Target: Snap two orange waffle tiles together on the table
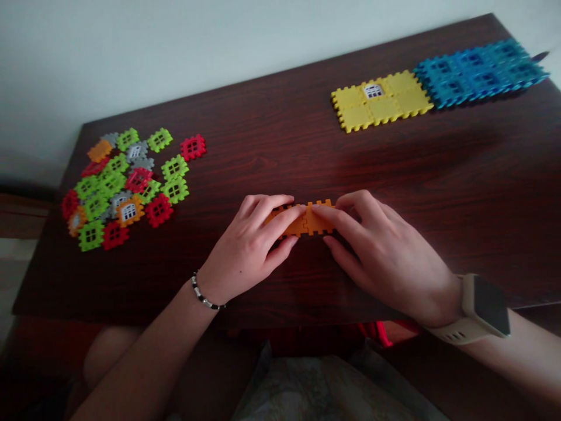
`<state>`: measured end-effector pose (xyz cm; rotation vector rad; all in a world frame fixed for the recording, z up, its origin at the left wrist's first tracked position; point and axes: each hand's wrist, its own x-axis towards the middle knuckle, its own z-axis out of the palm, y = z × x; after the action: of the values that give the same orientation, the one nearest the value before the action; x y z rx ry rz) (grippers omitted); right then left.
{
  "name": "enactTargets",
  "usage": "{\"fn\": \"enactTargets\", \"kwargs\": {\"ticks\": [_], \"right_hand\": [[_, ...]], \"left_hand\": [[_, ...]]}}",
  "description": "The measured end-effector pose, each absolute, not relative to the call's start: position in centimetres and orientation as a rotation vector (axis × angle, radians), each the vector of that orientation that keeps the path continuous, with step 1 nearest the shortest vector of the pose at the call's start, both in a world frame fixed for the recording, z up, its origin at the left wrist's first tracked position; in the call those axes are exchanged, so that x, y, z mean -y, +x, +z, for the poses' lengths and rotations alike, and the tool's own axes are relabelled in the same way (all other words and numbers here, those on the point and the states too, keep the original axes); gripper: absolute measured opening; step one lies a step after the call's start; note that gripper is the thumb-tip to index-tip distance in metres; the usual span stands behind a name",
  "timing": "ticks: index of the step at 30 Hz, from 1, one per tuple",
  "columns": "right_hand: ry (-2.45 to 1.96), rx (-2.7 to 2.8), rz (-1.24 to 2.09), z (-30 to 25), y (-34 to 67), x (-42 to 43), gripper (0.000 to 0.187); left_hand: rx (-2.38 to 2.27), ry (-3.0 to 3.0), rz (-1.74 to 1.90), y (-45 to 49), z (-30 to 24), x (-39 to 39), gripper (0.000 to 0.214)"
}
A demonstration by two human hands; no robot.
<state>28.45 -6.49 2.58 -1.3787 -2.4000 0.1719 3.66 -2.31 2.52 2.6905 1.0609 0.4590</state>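
Observation:
An orange strip of interlocking tiles (313,221) lies on the dark wooden table near its front, a jagged seam showing between two pieces. My left hand (258,234) grips its left end, fingers on top and thumb along the near edge. At the right end, my right hand (372,245) pinches it the same way, index finger pressed on the top face. Fingers cover both outer ends of the strip, so its full length is hidden.
To the left lies a loose pile of green, red, grey and orange window tiles (114,182). A joined yellow panel (381,108) with one white window sits at the back right, beside blue joined tiles (477,73). A pale wall (219,47) stands behind the table (263,152).

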Motion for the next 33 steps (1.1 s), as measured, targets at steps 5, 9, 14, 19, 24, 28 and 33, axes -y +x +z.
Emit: {"fn": "enactTargets", "kwargs": {"ticks": [5, 9, 14, 19, 24, 28, 33], "right_hand": [[-1.363, 2.393, 0.161, 2.56, 28.48, 6.48, 0.039], [-1.355, 2.397, 0.162, 2.58, 28.48, 6.47, 0.039], [-1.356, 2.396, 0.156, 2.6, 28.47, 6.45, 0.039], [-1.358, 2.398, 0.148, 2.56, 28.46, 6.46, 0.038], [-1.365, 2.401, 0.141, 2.49, 28.49, 6.5, 0.038], [-1.366, 2.403, 0.149, 2.49, 28.5, 6.49, 0.038], [-1.365, 2.406, 0.167, 2.63, 28.5, 6.47, 0.038]], "left_hand": [[-1.049, 2.699, 0.465, 3.64, 2.51, 2.3, 0.04], [-1.051, 2.702, 0.467, 3.64, 2.54, 2.27, 0.039], [-1.053, 2.694, 0.467, 3.61, 2.5, 2.31, 0.04], [-1.052, 2.696, 0.473, 3.63, 2.46, 2.32, 0.04], [-1.054, 2.693, 0.474, 3.63, 2.47, 2.28, 0.04], [-1.053, 2.689, 0.47, 3.65, 2.48, 2.27, 0.04], [-1.055, 2.688, 0.469, 3.63, 2.52, 2.32, 0.041]]}}
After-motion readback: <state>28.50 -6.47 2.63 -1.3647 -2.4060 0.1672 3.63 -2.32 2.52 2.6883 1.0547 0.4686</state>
